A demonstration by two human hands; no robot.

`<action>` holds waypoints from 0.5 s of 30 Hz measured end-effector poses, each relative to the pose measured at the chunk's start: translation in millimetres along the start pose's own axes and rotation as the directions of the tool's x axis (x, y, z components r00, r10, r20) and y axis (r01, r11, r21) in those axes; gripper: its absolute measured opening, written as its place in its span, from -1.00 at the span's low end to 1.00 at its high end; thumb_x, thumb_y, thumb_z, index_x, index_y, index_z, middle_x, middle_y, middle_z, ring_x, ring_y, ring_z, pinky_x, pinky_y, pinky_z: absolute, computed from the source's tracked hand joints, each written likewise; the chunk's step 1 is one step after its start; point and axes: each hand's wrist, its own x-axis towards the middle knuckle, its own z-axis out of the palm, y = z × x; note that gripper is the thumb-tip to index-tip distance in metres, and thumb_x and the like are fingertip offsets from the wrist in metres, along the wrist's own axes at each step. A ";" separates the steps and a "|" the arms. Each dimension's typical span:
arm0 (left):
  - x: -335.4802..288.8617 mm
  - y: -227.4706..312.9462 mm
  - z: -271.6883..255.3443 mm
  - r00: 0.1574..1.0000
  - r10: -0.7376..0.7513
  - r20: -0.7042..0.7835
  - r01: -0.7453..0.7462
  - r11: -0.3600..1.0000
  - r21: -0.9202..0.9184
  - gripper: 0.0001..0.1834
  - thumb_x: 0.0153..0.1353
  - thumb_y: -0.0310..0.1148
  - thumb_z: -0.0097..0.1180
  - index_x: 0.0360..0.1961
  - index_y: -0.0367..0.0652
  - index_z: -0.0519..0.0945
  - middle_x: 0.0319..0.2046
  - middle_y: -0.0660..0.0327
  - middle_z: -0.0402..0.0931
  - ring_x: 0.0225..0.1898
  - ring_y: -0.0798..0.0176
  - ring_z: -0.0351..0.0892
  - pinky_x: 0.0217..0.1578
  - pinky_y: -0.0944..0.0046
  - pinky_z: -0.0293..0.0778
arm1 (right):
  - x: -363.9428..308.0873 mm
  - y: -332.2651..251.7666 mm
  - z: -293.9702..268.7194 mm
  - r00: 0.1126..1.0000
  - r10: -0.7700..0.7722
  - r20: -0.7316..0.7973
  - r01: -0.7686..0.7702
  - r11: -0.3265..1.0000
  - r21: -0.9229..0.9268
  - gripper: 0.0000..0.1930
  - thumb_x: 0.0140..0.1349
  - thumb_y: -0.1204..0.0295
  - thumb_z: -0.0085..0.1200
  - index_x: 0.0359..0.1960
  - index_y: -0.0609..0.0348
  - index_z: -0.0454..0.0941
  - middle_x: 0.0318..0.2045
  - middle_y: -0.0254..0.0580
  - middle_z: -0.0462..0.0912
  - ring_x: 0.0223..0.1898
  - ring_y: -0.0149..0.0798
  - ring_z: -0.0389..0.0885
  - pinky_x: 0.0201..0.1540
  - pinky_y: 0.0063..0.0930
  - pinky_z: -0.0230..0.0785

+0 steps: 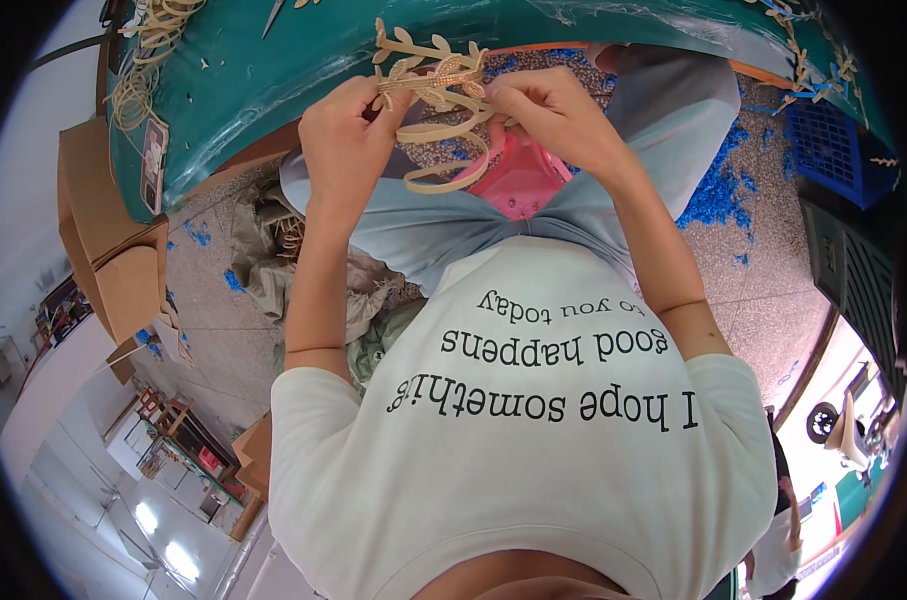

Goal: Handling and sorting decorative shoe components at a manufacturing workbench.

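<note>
Near the table's edge, above my lap, both hands hold a gold leaf trim [436, 76] with small pointed leaves and a beaded-looking band. My left hand [352, 118] pinches the trim's left end between thumb and fingers. At its right end my right hand [546, 108] has its fingers closed on the same trim. A cream flat strip [444, 132] hangs in loops below the trim, between the hands. How the strip joins the trim is hidden. Under the hands, a pink plastic-looking thing [524, 178] sits between my knees.
The green table [244, 85] carries coiled beige cord [134, 98], a phone [154, 165], a scissor-like metal tip [273, 18] and more leaf trims [824, 75]. Cardboard boxes [109, 215] and a sack [259, 235] stand left. Blue scraps [722, 185] litter the floor by a blue crate [824, 150].
</note>
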 end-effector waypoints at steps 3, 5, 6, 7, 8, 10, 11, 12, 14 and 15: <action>0.3 2.7 -1.8 0.994 0.112 0.003 -0.111 0.980 0.167 -0.77 -0.02 -0.37 0.15 -0.65 -0.28 0.43 -0.71 0.17 0.33 -0.67 0.14 0.31 -0.63 0.26 0.22 | 2.6 -7.6 -0.6 0.999 0.018 0.044 -0.018 1.000 -0.012 -0.72 0.25 0.33 -0.12 -0.38 0.32 0.53 -0.62 -0.28 0.56 -0.58 -0.58 0.41 -0.57 -0.69 0.19; 0.4 3.1 -1.8 0.972 0.233 -0.005 -0.224 0.940 0.259 -0.82 -0.06 -0.38 0.16 -0.63 -0.23 0.45 -0.68 0.18 0.35 -0.62 0.09 0.37 -0.61 0.24 0.26 | 5.3 -7.9 1.0 0.997 0.036 0.064 -0.034 0.999 -0.021 -0.73 0.24 0.33 -0.09 -0.37 0.32 0.54 -0.61 -0.28 0.56 -0.58 -0.58 0.41 -0.57 -0.69 0.20; 0.7 3.5 -1.7 0.972 0.233 -0.006 -0.224 0.940 0.258 -0.82 -0.06 -0.38 0.16 -0.63 -0.23 0.45 -0.68 0.18 0.35 -0.62 0.09 0.37 -0.61 0.24 0.26 | 7.3 -5.3 2.0 0.998 0.020 0.067 -0.019 1.000 -0.008 -0.74 0.22 0.34 -0.06 -0.38 0.33 0.55 -0.60 -0.27 0.57 -0.58 -0.56 0.43 -0.56 -0.68 0.23; 1.3 3.7 -1.3 0.964 0.265 -0.017 -0.249 0.923 0.292 -0.83 -0.08 -0.38 0.17 -0.62 -0.22 0.46 -0.68 0.19 0.36 -0.62 0.11 0.39 -0.61 0.24 0.28 | 9.1 -2.5 3.0 0.998 0.004 0.069 -0.004 1.000 0.006 -0.75 0.20 0.35 -0.03 -0.40 0.34 0.55 -0.59 -0.26 0.58 -0.58 -0.54 0.45 -0.54 -0.67 0.26; 1.8 4.2 -0.9 0.954 0.298 -0.027 -0.273 0.905 0.326 -0.83 -0.10 -0.37 0.18 -0.62 -0.20 0.46 -0.67 0.21 0.37 -0.61 0.13 0.41 -0.60 0.24 0.29 | 10.9 0.6 4.4 0.998 0.004 0.068 -0.005 1.000 0.005 -0.75 0.20 0.35 -0.03 -0.40 0.34 0.55 -0.59 -0.26 0.58 -0.58 -0.54 0.45 -0.54 -0.67 0.26; 2.7 9.5 0.1 0.957 0.288 -0.024 -0.267 0.913 0.308 -0.82 -0.11 -0.35 0.20 -0.61 -0.20 0.47 -0.67 0.22 0.37 -0.61 0.17 0.41 -0.60 0.27 0.29 | 14.0 3.7 7.3 1.000 -0.020 -0.009 0.021 0.998 0.064 -0.79 0.15 0.42 0.00 -0.43 0.36 0.55 -0.58 -0.24 0.58 -0.59 -0.52 0.47 -0.51 -0.64 0.31; 3.3 11.2 0.5 0.960 0.279 -0.019 -0.262 0.921 0.287 -0.80 -0.12 -0.33 0.22 -0.59 -0.19 0.47 -0.66 0.24 0.37 -0.62 0.20 0.40 -0.60 0.31 0.29 | 13.6 1.2 5.6 1.000 -0.020 -0.009 0.021 0.998 0.064 -0.79 0.15 0.42 0.00 -0.43 0.36 0.55 -0.58 -0.24 0.58 -0.59 -0.52 0.47 -0.51 -0.64 0.31; 4.1 10.3 -0.6 0.960 0.278 -0.019 -0.262 0.922 0.287 -0.80 -0.12 -0.33 0.22 -0.59 -0.19 0.47 -0.66 0.24 0.37 -0.62 0.20 0.40 -0.60 0.31 0.29 | 12.8 -6.7 2.8 0.999 -0.041 0.024 0.040 0.999 0.025 -0.80 0.13 0.43 0.00 -0.42 0.36 0.55 -0.57 -0.24 0.59 -0.58 -0.52 0.48 -0.52 -0.65 0.30; 7.3 6.2 -2.8 0.990 0.117 0.076 -0.120 0.992 0.045 -0.78 -0.10 -0.29 0.25 -0.49 -0.19 0.53 -0.63 0.29 0.41 -0.62 0.36 0.38 -0.58 0.39 0.30 | 12.6 -8.9 1.8 0.997 -0.059 0.055 0.060 0.998 -0.014 -0.81 0.12 0.44 -0.01 -0.42 0.36 0.55 -0.56 -0.23 0.60 -0.57 -0.52 0.49 -0.52 -0.66 0.30; 6.8 3.0 -0.6 0.990 0.118 0.076 -0.121 0.992 0.045 -0.78 -0.10 -0.29 0.25 -0.49 -0.19 0.53 -0.63 0.29 0.41 -0.62 0.36 0.38 -0.58 0.39 0.30 | 13.7 -6.6 3.9 0.997 -0.065 0.032 0.064 0.997 0.040 -0.81 0.10 0.44 -0.01 -0.42 0.34 0.56 -0.57 -0.25 0.60 -0.57 -0.54 0.48 -0.53 -0.68 0.27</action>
